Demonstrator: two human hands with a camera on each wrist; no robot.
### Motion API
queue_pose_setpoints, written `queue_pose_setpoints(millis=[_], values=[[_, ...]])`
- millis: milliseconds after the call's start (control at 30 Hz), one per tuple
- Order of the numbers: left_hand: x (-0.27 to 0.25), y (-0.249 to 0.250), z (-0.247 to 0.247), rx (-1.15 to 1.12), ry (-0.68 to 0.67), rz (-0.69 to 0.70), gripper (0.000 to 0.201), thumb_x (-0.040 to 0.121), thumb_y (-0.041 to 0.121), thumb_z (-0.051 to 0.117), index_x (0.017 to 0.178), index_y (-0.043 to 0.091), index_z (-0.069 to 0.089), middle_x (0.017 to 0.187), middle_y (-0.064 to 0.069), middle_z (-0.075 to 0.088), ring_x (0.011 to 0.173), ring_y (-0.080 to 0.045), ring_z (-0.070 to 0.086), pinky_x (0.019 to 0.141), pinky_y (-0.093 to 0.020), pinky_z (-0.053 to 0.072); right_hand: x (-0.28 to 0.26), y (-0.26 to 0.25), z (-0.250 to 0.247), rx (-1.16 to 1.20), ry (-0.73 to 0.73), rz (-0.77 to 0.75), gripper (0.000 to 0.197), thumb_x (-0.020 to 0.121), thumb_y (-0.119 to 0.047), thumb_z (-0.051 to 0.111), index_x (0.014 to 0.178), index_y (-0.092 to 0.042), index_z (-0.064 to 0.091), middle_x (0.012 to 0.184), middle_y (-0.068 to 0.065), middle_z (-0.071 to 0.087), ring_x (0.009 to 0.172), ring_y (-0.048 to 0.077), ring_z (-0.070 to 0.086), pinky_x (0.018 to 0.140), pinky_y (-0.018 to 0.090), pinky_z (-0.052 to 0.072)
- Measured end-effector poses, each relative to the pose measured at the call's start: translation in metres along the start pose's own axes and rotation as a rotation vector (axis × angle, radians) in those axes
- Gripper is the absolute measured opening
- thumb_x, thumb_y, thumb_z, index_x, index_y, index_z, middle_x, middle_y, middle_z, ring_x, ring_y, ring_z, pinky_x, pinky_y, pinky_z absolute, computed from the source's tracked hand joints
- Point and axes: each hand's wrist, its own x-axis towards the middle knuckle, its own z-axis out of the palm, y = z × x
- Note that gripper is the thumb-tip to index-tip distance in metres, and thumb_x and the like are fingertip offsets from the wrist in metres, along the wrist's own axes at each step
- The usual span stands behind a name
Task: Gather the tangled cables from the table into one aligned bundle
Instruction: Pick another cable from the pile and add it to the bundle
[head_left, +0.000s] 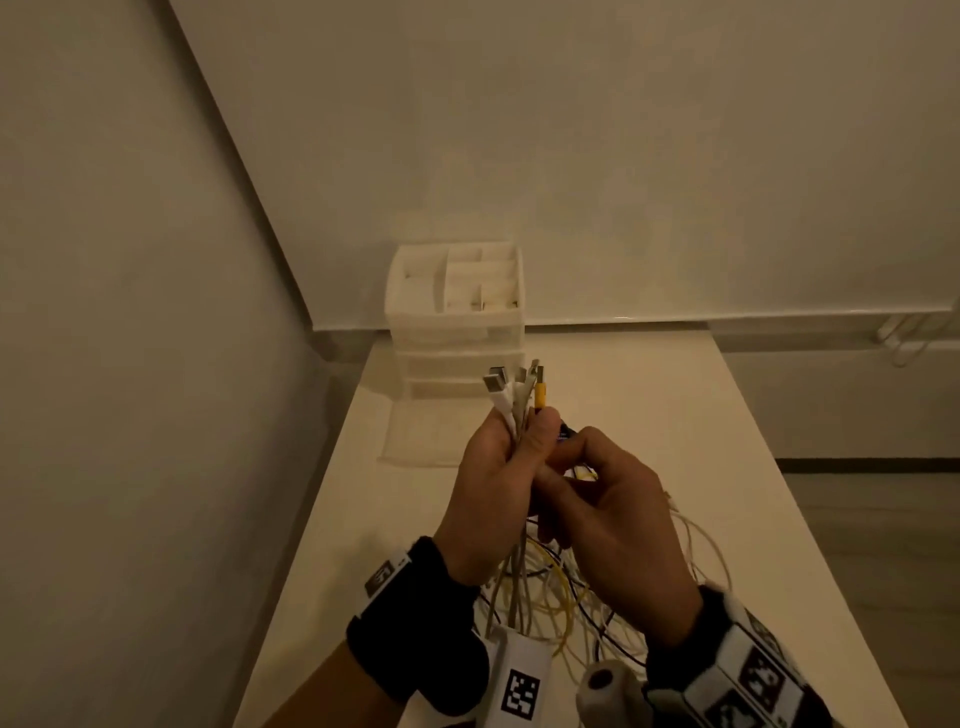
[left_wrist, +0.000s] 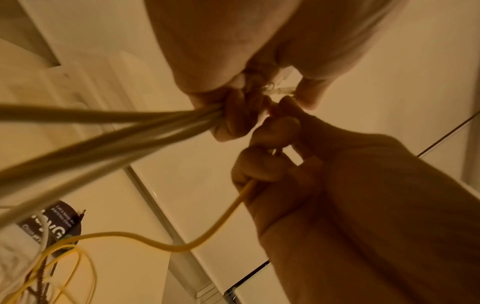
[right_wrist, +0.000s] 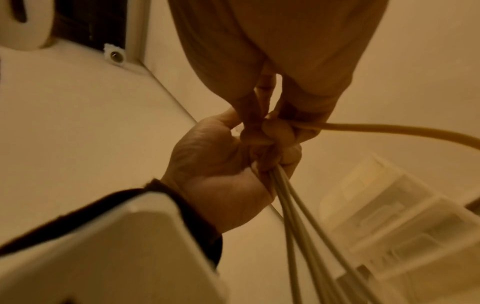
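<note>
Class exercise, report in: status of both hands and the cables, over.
Left hand grips cable ends, plugs up. Right hand pinches a yellow cable. Tangled cables hang to the table. Nothing in the way.

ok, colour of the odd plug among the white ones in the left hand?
Yellow plug, clearest in the head view.

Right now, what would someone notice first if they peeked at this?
Probably the left hand in the middle, gripping a bunch of cables with their plugs sticking up together, one plug yellow. The right hand beside it pinches a yellow cable. Below them, a tangle of yellow and white cables sprawls on the white table.
</note>
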Motion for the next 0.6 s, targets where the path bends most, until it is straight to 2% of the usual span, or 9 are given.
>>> queue_pose_setpoints(millis=[100, 167, 233, 300, 367, 433, 500, 533, 600], values=[[0.003, -0.005, -0.001, 0.044, 0.004, -0.015, 0.022, 0.099, 0.028, 0.04, 0.083, 0.016, 0.05, 0.057, 0.015, 0.055, 0.055, -0.001, 0.055, 0.053, -0.02, 0.047, 0.004, 0.003, -0.002, -0.108, 0.019, 0.002, 0.013, 0.089, -0.01, 0.066, 0.079, -0.011, 0.058, 0.069, 0.003, 0.067, 0.049, 0.015, 0.063, 0.049, 0.021, 0.046], [0.006, -0.01, -0.002, 0.046, -0.014, -0.025, 0.022, 0.097, 0.032, 0.042, 0.085, 0.017, 0.053, 0.062, 0.014, 0.058, 0.062, -0.006, 0.058, 0.061, -0.031, 0.054, 0.007, 0.004, -0.004, -0.16, 0.02, -0.002, 0.015, 0.087, -0.009, 0.068, 0.077, -0.012, 0.058, 0.069, -0.001, 0.066, 0.049, 0.013, 0.064, 0.048, 0.019, 0.046], [0.007, -0.016, -0.006, 0.055, -0.022, -0.041, 0.026, 0.092, 0.04, 0.046, 0.086, 0.017, 0.057, 0.067, 0.012, 0.06, 0.069, -0.013, 0.06, 0.07, -0.043, 0.055, 0.009, 0.005, -0.004, -0.173, 0.017, 0.009, 0.018, 0.086, -0.008, 0.069, 0.074, -0.011, 0.056, 0.067, -0.002, 0.065, 0.049, 0.012, 0.064, 0.047, 0.018, 0.046], [0.007, -0.022, -0.01, 0.087, 0.015, -0.053, 0.036, 0.09, 0.046, 0.044, 0.083, 0.013, 0.055, 0.066, 0.011, 0.056, 0.065, -0.012, 0.056, 0.063, -0.037, 0.049, 0.008, 0.006, -0.003, -0.177, 0.005, 0.019, 0.019, 0.086, -0.011, 0.069, 0.074, -0.009, 0.054, 0.066, 0.002, 0.066, 0.048, 0.012, 0.064, 0.046, 0.017, 0.046], [0.009, -0.022, -0.012, 0.082, 0.06, -0.036, 0.042, 0.094, 0.045, 0.038, 0.08, 0.008, 0.052, 0.067, 0.003, 0.053, 0.061, -0.013, 0.051, 0.059, -0.03, 0.044, 0.006, 0.009, -0.001, -0.217, -0.015, 0.002, 0.019, 0.087, -0.019, 0.068, 0.076, -0.011, 0.055, 0.066, 0.002, 0.064, 0.047, 0.012, 0.063, 0.046, 0.019, 0.047], [0.015, -0.019, -0.018, -0.023, 0.117, 0.0, 0.044, 0.1, 0.04, 0.032, 0.075, 0.009, 0.051, 0.065, -0.003, 0.051, 0.061, -0.019, 0.053, 0.061, -0.035, 0.047, 0.003, 0.018, -0.001, -0.288, -0.079, -0.038, 0.019, 0.09, -0.03, 0.062, 0.079, -0.015, 0.057, 0.064, -0.001, 0.062, 0.048, 0.01, 0.061, 0.049, 0.02, 0.048], [0.024, -0.012, -0.032, -0.214, 0.158, 0.011, 0.043, 0.103, 0.037, 0.029, 0.071, 0.014, 0.048, 0.059, 0.0, 0.046, 0.057, -0.024, 0.054, 0.064, -0.043, 0.054, 0.0, 0.03, -0.004, -0.362, -0.155, -0.075, 0.021, 0.093, -0.036, 0.053, 0.081, -0.02, 0.06, 0.061, -0.008, 0.06, 0.052, 0.008, 0.058, 0.052, 0.016, 0.044], [0.029, -0.007, -0.039, -0.3, 0.156, 0.013, 0.042, 0.103, 0.037, 0.029, 0.071, 0.016, 0.046, 0.057, 0.003, 0.042, 0.05, -0.02, 0.05, 0.057, -0.04, 0.054, -0.002, 0.038, -0.007, -0.373, -0.181, -0.079, 0.023, 0.095, -0.036, 0.051, 0.082, -0.021, 0.063, 0.06, -0.014, 0.059, 0.054, 0.006, 0.057, 0.054, 0.013, 0.041], [0.036, 0.006, -0.057, -0.382, 0.164, 0.038, 0.038, 0.102, 0.038, 0.031, 0.07, 0.02, 0.042, 0.055, 0.008, 0.034, 0.038, -0.008, 0.032, 0.039, -0.021, 0.038, -0.005, 0.054, -0.014, -0.377, -0.231, -0.065, 0.025, 0.098, -0.032, 0.049, 0.081, -0.021, 0.065, 0.061, -0.019, 0.056, 0.056, 0.004, 0.055, 0.056, 0.012, 0.039]])
